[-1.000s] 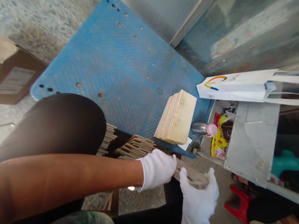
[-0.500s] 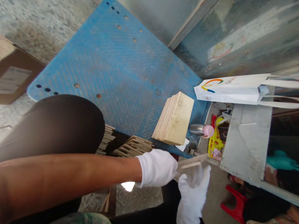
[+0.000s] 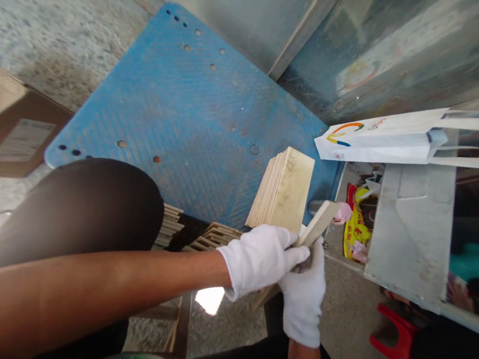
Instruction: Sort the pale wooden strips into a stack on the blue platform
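Observation:
White gloves cover both of my hands. A small pale wooden board, seen almost edge-on and tilted up, sits between them; whether it is one piece or several pressed together I cannot tell. My left hand is closed on its lower end, fingers and thumb pinching it. My right hand grips it from the other side, with part of its fingers hidden behind the left. Just beyond the hands, a stack of similar thin wooden boards stands on edge on the blue plastic pallet.
More boards are piled below the pallet's near edge, beside my knee. A pink-topped metal flask and a white paper bag stand at the right. A cardboard box lies left. A seated person is near a red stool.
My right hand has moved up and in against my left. Two pieces fanned apart earlier now show as one thicker edge, tilted more upright. The view has shifted slightly.

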Tool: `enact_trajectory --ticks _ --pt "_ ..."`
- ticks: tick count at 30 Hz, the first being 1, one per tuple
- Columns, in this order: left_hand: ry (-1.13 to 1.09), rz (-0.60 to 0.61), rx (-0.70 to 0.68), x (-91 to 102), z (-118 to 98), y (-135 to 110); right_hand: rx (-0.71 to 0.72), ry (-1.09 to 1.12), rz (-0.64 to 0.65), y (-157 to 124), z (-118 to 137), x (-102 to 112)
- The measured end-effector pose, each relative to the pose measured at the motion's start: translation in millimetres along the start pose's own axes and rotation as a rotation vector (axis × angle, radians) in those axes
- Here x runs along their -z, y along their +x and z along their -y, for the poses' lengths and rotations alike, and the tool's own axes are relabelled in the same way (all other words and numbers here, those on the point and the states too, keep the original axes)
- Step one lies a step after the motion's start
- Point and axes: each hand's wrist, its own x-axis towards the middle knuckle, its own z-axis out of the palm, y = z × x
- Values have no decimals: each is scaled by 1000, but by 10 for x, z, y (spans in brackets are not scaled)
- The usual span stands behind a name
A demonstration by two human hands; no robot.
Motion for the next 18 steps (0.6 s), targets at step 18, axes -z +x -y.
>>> enact_trajectory --ticks 18 --pt "407 91 -99 -6 229 -425 -84 -474 68 1247 339 -593"
